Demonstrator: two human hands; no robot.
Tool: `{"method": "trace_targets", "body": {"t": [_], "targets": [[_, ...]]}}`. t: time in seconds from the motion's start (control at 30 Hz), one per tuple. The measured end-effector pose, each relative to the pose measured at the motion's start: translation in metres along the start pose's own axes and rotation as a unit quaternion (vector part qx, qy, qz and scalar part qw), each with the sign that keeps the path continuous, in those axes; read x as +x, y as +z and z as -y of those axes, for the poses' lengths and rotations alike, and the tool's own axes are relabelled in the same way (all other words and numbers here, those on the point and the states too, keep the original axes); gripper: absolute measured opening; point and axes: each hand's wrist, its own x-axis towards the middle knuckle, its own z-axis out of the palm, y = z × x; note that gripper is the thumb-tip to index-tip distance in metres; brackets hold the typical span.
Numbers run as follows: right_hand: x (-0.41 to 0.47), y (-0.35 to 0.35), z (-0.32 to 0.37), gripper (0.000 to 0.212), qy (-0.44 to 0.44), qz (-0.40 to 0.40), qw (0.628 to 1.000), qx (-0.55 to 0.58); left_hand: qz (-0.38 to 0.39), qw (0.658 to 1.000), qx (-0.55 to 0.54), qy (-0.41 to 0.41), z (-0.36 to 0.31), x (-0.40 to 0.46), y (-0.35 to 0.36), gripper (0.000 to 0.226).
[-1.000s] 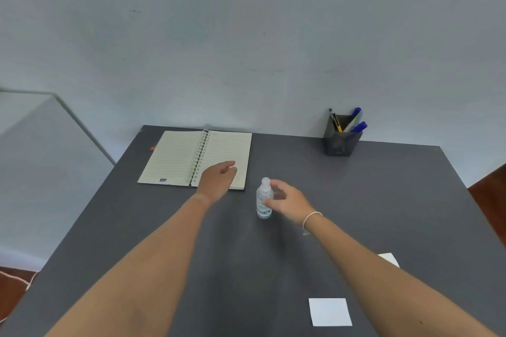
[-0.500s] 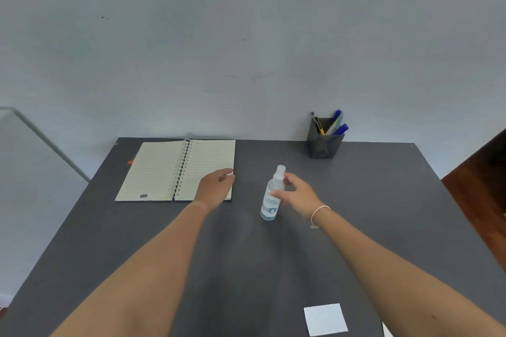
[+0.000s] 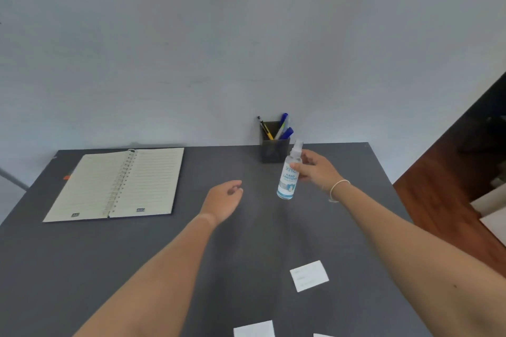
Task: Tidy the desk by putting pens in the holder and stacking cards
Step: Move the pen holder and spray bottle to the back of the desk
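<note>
A dark pen holder (image 3: 274,149) stands at the desk's back edge with several pens (image 3: 283,128) upright in it. My right hand (image 3: 317,169) grips a clear hand sanitizer bottle (image 3: 289,176), lifted and tilted just right of the holder. My left hand (image 3: 223,201) hovers over the desk's middle with loosely curled fingers, holding nothing. One white card (image 3: 309,275) lies near the front of the desk, another white card (image 3: 254,329) is cut by the bottom edge, and a third card's corner (image 3: 323,335) peeks in beside it.
An open spiral notebook (image 3: 117,183) lies at the back left of the grey desk (image 3: 82,254). A pale wall rises right behind the desk. Wooden floor (image 3: 443,186) shows past the desk's right edge.
My right hand has lifted the sanitizer bottle off the desk and carried it back and right toward the pen holder. My left hand has come off the notebook's corner.
</note>
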Motion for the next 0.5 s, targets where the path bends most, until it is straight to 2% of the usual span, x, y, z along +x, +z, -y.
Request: {"method": "trace_targets", "body": {"t": [0.2, 0.5], "targets": [[0.029, -0.048, -0.012, 0.036, -0.005, -0.008, 1.000, -0.017, 0.015, 0.998, 0.064, 0.019, -0.014, 0.015, 0.046, 0.037], [0.077, -0.076, -0.024, 0.033, -0.033, -0.004, 0.998, -0.047, -0.015, 0.977, 0.198, 0.073, -0.012, 0.032, 0.075, 0.043]]}}
